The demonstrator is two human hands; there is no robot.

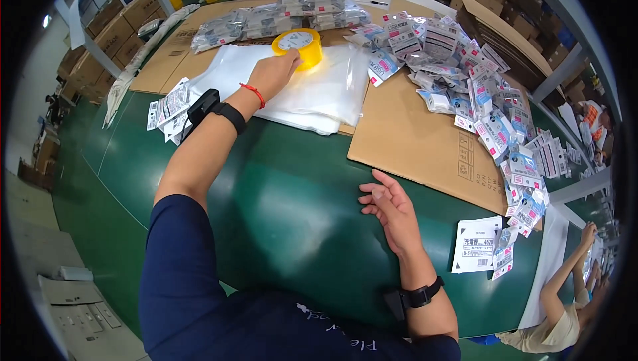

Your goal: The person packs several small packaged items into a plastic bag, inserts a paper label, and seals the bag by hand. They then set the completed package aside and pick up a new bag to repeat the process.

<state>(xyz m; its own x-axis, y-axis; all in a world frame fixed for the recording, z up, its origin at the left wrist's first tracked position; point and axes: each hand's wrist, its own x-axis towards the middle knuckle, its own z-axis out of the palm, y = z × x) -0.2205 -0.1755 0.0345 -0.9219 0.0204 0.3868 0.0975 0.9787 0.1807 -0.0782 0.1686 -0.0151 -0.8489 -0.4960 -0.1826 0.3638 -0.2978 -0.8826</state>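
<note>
Remotely, I see the green worktop [279,191], with a cardboard sheet [412,138] on it and a pile of small packets [475,98] curving along its right edge. A stack of clear bags [335,85] lies toward the worktop's far edge. My left hand [269,77] is over it, fingertips at the yellow tape roll [312,51] near the stack's far edge; whether they grip, I cannot tell. My right hand [393,213] hangs empty, loosely open, off the sheet's near edge. I judge the step as handling the roll; next calls for a sure hold without dragging the bags.
</note>
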